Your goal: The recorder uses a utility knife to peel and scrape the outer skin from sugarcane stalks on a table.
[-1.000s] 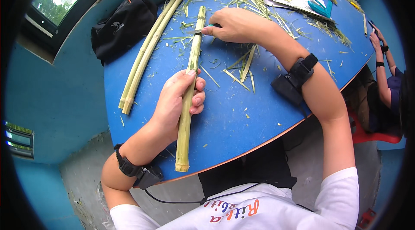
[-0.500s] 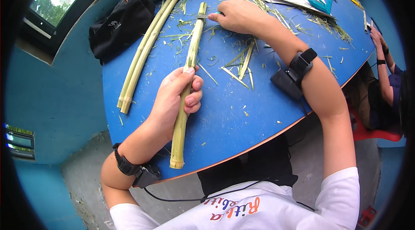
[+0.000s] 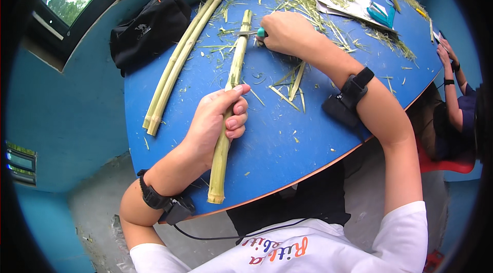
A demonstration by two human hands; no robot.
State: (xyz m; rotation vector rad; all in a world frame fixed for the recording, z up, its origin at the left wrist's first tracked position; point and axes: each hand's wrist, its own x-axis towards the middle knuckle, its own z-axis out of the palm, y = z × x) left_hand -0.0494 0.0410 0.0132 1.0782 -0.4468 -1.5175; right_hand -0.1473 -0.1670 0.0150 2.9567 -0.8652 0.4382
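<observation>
Left hand (image 3: pixel 218 116) has fingers curled round the middle of a pale green stalk (image 3: pixel 219 170), thumb on top. Stalk runs lengthwise over the blue table (image 3: pixel 272 155), lower end near the table's close edge, upper part scraped paler. Right hand (image 3: pixel 288 32), fingers closed on the teal handle of a knife (image 3: pixel 250 33), blade lying across the stalk near its far end; exact blade contact can't tell. Two longer stalks (image 3: pixel 177 62) side by side at left, black bag (image 3: pixel 146 31) just beyond. Green shavings (image 3: pixel 297 5) pile at far side, near white sheets (image 3: pixel 328 6) and teal pouch (image 3: pixel 380 14). Co-worker's hands (image 3: pixel 444 53) at far right.
</observation>
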